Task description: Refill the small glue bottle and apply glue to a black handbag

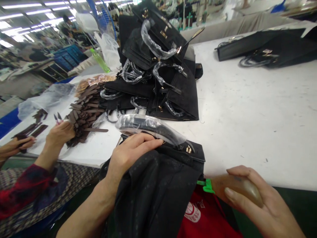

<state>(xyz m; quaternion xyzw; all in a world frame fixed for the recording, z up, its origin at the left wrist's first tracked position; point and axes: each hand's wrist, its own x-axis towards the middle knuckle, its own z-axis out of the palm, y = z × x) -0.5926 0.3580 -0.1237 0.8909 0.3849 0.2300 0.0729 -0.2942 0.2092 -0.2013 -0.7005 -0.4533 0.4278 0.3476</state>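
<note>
My left hand (135, 152) grips the top edge of a black handbag (158, 191), its fingers lying over the rim below the handle. A clear plastic wrap covers the bag's arched handle (148, 127), and a gold-coloured fitting (188, 149) shows near its right end. The black cloth hangs down over the table's front edge. In my right hand (257, 201) is a yellowish translucent squeeze bottle (237, 188), held between thumb and fingers. Its green nozzle (208, 185) points left, close to the bag's right side; whether the tip touches the bag I cannot tell.
Several black handbags (183, 89) with wrapped handles are piled at the table's back. More bags (269, 49) lie at the far right. On the left, a co-worker's hands (59, 134) work beside a heap of brown strips (85, 112). A green bottle (100, 61) stands behind.
</note>
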